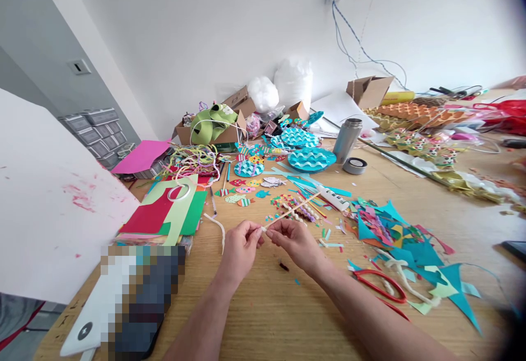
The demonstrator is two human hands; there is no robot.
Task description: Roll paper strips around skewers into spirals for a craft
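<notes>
Above the middle of the table my left hand (241, 247) and my right hand (296, 243) meet, fingertips pinched closed. Between them is one end of a thin pale stick (293, 209), which slants up and away to the right. A small white bit (263, 229) shows at the fingertips; its kind is too small to make out. Just left of my left hand lies a piece of white cord (217, 228). Beyond my hands are paper fish (245, 190), twisted coloured strips (302, 210) and a white glue tube (333, 198). A small dark piece (283, 265) lies under my right wrist.
Red-handled scissors (380, 285) lie among blue paper scraps (419, 259) on the right. A steel flask (347, 141) stands behind, near blue wavy paper plates (311, 159). Coloured paper sheets (189, 210) and a roll of tape (179, 192) are at left.
</notes>
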